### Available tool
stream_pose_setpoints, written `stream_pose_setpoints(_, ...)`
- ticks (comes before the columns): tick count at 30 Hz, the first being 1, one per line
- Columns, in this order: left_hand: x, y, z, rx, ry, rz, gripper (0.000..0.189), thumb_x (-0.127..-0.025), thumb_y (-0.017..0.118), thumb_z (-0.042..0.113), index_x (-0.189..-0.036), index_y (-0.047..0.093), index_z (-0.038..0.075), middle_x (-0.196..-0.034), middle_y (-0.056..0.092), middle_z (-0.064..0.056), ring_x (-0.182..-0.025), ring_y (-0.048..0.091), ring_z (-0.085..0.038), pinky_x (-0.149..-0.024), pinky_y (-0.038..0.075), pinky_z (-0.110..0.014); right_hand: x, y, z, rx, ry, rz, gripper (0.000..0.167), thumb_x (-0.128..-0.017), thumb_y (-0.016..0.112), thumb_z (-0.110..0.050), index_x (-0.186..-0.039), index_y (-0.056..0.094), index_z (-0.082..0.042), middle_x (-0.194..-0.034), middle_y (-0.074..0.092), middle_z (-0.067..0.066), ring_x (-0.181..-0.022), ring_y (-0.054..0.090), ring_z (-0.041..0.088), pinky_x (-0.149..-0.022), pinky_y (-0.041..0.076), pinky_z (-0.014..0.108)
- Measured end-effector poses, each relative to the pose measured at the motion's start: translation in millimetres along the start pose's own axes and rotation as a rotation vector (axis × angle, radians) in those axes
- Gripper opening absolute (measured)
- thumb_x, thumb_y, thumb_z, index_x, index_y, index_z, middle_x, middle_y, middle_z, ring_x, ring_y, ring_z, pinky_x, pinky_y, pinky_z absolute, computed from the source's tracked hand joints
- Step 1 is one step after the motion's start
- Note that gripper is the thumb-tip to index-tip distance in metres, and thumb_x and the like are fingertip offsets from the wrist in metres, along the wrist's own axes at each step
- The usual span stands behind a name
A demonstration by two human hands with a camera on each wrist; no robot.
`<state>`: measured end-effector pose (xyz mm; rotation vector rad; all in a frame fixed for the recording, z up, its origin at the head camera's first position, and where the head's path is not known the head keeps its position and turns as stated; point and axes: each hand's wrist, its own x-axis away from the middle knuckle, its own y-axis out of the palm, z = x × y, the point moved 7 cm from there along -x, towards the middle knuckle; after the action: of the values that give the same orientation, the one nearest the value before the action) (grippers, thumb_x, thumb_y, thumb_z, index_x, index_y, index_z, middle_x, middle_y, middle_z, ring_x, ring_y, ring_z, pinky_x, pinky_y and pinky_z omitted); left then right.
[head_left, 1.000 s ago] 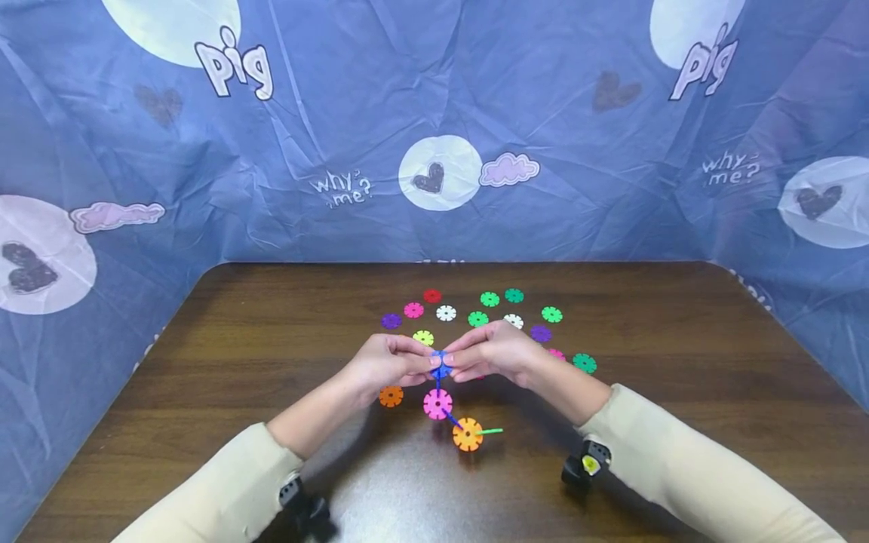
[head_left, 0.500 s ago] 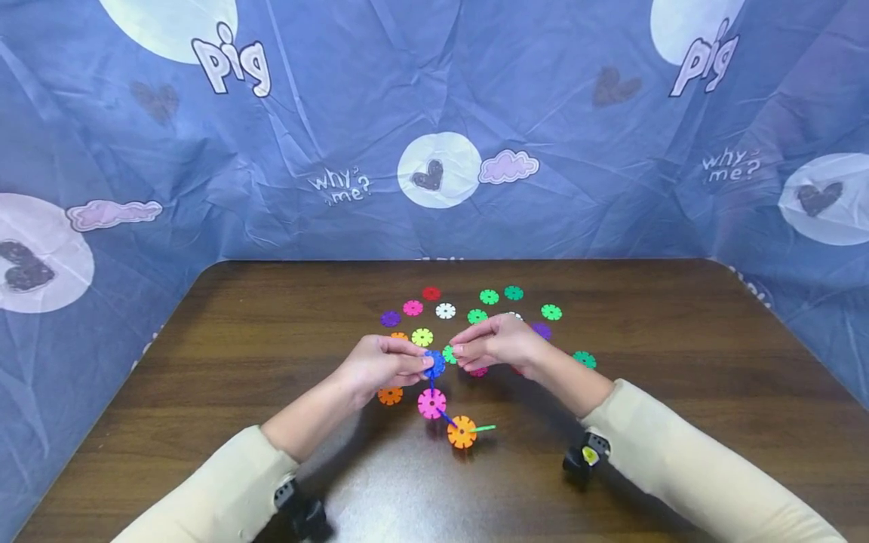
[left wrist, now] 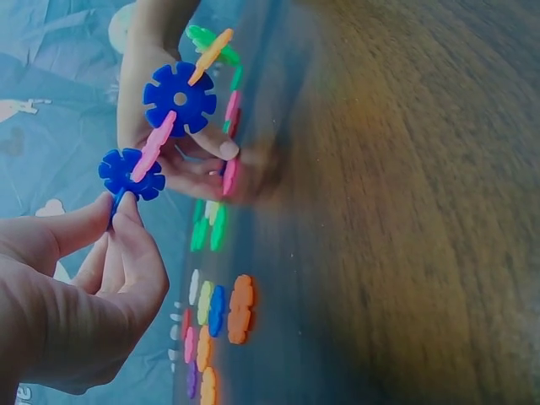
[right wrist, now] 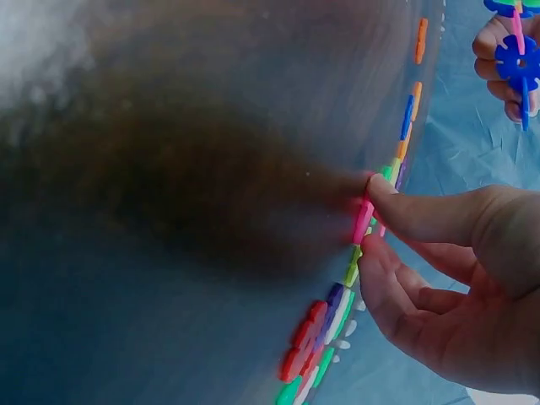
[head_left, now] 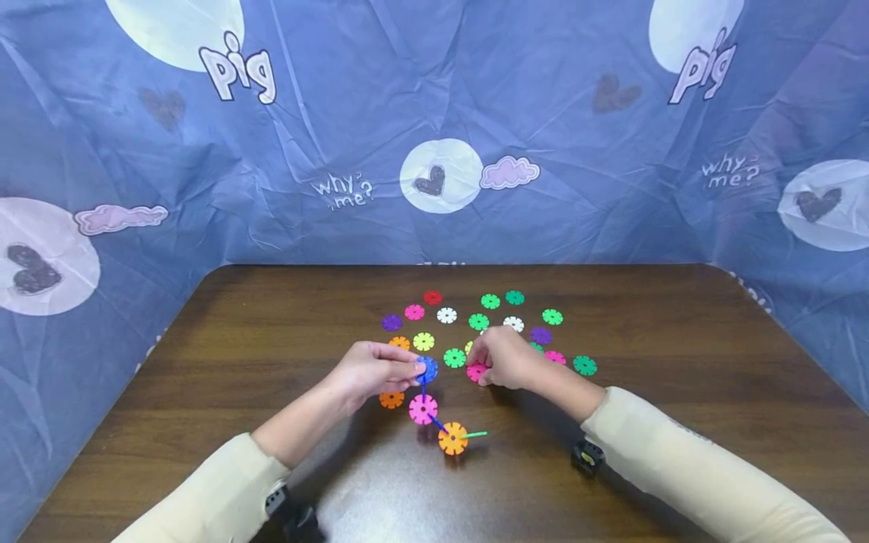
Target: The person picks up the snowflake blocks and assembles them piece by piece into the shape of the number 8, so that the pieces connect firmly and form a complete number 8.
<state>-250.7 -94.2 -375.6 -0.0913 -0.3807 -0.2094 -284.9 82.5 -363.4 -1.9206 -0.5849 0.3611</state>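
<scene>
My left hand (head_left: 373,371) pinches a blue notched disc (head_left: 426,369) between thumb and fingers. From it hangs a chain of interlocked notched discs: blue, a pink disc (head_left: 423,409), blue, an orange disc (head_left: 452,438) and a green disc (head_left: 475,434) seen edge-on. In the left wrist view, a blue disc (left wrist: 180,99) sits mid-chain, facing the camera. My right hand (head_left: 505,358) is down at the table, pinching a hot-pink disc (head_left: 477,373) by its edges. In the right wrist view, thumb and fingertips meet this hot-pink disc (right wrist: 363,221) at opposite edges.
Loose notched discs lie scattered flat over the wooden table (head_left: 271,332) beyond my hands, among them a green disc (head_left: 455,358), a yellow disc (head_left: 424,342) and an orange disc (head_left: 391,400). A printed blue cloth (head_left: 380,90) stands behind and beside the table.
My right hand has let go of the held blue disc, moved right and down, and taken hold of the hot-pink disc. My left hand has shifted slightly left with the chain.
</scene>
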Motion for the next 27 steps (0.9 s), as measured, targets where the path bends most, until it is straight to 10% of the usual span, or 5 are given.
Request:
stream_pose_setpoints(10, -0.5, -0.5, -4.8, -0.015, 0.001, -0.026, 0.031, -0.086, 0.07, 0.005, -0.111, 0.064, -0.011, -0.073, 0.072, 0.001, -0.063, 0.064, -0.004, -0.068, 0.058, -0.021, -3.0, -8.7, 5.1, -0.038, 0.045, 0.061, 0.026, -0.058, 0.092, -0.01, -0.071, 0.069, -0.009, -0.063, 0.067, 0.001, -0.058, 0.057, 0.005, -0.055, 0.047, 0.017)
stream_pose_setpoints(19, -1.4, 0.5, -7.3, -0.035, 0.002, -0.035, 0.03, -0.088, 0.067, 0.004, -0.112, 0.063, -0.013, -0.076, 0.072, 0.0, -0.062, 0.063, -0.003, -0.065, 0.056, -0.018, -0.6, -11.1, 1.0, -0.358, -0.012, 0.113, 0.009, -0.071, 0.083, -0.008, -0.074, 0.075, -0.005, -0.065, 0.073, 0.007, -0.051, 0.063, 0.011, -0.046, 0.051, 0.023)
stream_pose_setpoints(27, -0.5, 3.6, -3.6, -0.071, 0.004, -0.037, 0.028, -0.088, 0.068, 0.007, -0.111, 0.065, -0.01, -0.075, 0.072, 0.002, -0.065, 0.062, -0.004, -0.068, 0.056, -0.02, -1.4, -14.9, -15.8, -0.665, -0.15, 0.066, 0.012, -0.077, 0.077, -0.001, -0.087, 0.074, 0.005, -0.081, 0.074, 0.022, -0.069, 0.072, 0.034, -0.064, 0.06, 0.036)
